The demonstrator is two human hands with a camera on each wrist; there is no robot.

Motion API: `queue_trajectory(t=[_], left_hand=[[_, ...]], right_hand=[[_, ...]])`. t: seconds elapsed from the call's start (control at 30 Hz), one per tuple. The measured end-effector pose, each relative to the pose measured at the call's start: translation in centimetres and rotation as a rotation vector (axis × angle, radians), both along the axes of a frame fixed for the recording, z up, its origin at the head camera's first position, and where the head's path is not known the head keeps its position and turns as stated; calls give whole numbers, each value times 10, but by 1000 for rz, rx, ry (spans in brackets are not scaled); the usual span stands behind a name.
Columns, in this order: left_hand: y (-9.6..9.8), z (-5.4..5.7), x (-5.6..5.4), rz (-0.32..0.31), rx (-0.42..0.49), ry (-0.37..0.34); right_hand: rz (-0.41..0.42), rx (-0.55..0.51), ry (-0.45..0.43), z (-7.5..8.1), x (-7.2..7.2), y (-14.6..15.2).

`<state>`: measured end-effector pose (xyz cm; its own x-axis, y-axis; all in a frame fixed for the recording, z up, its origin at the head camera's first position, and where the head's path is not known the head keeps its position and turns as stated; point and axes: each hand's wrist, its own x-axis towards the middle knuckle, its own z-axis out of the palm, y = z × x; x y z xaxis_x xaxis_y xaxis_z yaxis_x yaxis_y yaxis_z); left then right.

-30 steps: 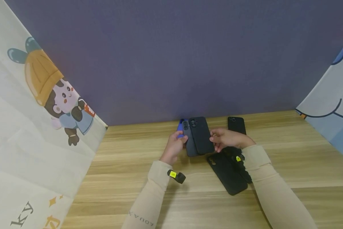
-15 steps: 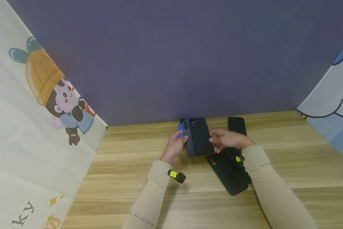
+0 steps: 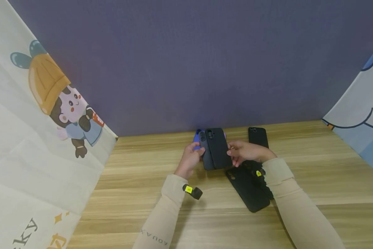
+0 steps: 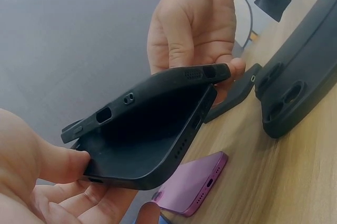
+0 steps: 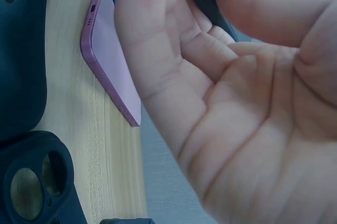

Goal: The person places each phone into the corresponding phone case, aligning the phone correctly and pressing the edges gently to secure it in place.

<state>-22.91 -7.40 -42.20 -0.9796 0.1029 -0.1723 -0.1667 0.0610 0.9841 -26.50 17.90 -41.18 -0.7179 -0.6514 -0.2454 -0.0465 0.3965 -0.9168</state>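
My left hand (image 3: 189,160) pinches a dark grey phone case (image 3: 207,160) by its left edge, thumb over the rim. In the left wrist view this lower case (image 4: 176,158) shows its hollow inside. My right hand (image 3: 247,152) holds a black phone case (image 3: 220,150) by its right edge between thumb and fingers. The black case lies at a slant over the grey one, overlapping most of it, with the side cutouts of its frame (image 4: 142,95) facing the left wrist camera. Both cases are held up off the wooden table.
Behind the held cases are a blue item (image 3: 196,139) and a pink phone (image 4: 192,182). Two overlapping black cases (image 3: 248,193) lie below my right wrist, and another black case (image 3: 258,135) sits near the dark back panel (image 3: 186,69).
The black case in my right hand has shifted very slightly left and down over the grey one. My left hand keeps its grip in nearly the same place.
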Motion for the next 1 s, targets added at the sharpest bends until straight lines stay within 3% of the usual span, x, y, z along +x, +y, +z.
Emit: queue_trajectory(t=[1.0], left_hand=[[-1, 0, 0, -9, -8, 9]], right_hand=[[5, -19, -38, -2, 1, -6]])
